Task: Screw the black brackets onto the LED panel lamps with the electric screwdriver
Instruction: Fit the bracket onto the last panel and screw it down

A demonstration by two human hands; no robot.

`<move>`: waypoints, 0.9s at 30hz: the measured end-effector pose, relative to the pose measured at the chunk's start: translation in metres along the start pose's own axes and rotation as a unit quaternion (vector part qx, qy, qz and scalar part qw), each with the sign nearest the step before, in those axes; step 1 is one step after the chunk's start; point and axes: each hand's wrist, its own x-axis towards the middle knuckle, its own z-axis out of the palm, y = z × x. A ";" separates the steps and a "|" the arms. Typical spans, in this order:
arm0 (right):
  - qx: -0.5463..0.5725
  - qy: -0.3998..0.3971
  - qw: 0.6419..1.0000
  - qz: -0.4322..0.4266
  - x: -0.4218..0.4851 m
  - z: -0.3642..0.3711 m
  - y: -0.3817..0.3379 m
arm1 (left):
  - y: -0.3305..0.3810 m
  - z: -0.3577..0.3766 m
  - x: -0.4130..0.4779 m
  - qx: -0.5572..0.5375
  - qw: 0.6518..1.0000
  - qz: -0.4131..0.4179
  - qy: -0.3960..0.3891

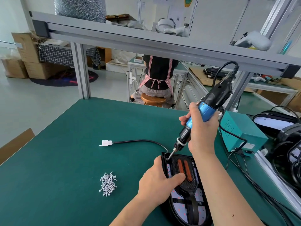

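Fingers (184, 119) of right hand (202, 132) wrapped round blue barrel of electric screwdriver (206, 110). Driver held tilted, bit tip set at bracket corner just beyond left hand (156, 181). Left fingers curled over lamp edge, thumb (177, 177) pressed onto black bracket (189, 187). LED panel lamp (187, 207) laid on bench (81, 136) beneath both hands. Loose screws (108, 184) heaped left of left fingers.

Risks judged:
- bit could be thrown out of screw head by tilt, or screw driven crooked
- lamp could be twisted if hold is loosened
- nearby fingertip could be nicked
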 end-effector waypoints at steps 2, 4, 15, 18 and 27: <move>0.000 -0.005 1.000 0.000 0.000 0.001 0.000 | 0.000 0.000 0.000 0.002 1.000 0.001 0.002; -0.005 -0.013 1.000 -0.005 0.000 0.002 0.000 | 0.000 -0.001 0.000 -0.001 1.000 0.001 0.001; -0.020 -0.055 0.998 -0.037 -0.008 0.007 -0.007 | 0.001 -0.001 0.000 0.001 1.000 -0.007 -0.004; -0.017 -0.044 0.998 -0.033 -0.009 0.006 -0.004 | 0.001 -0.001 0.000 0.001 1.000 -0.005 -0.004; -0.007 -0.070 0.997 -0.001 -0.012 0.009 0.000 | 0.002 -0.002 -0.002 -0.011 1.000 -0.007 0.003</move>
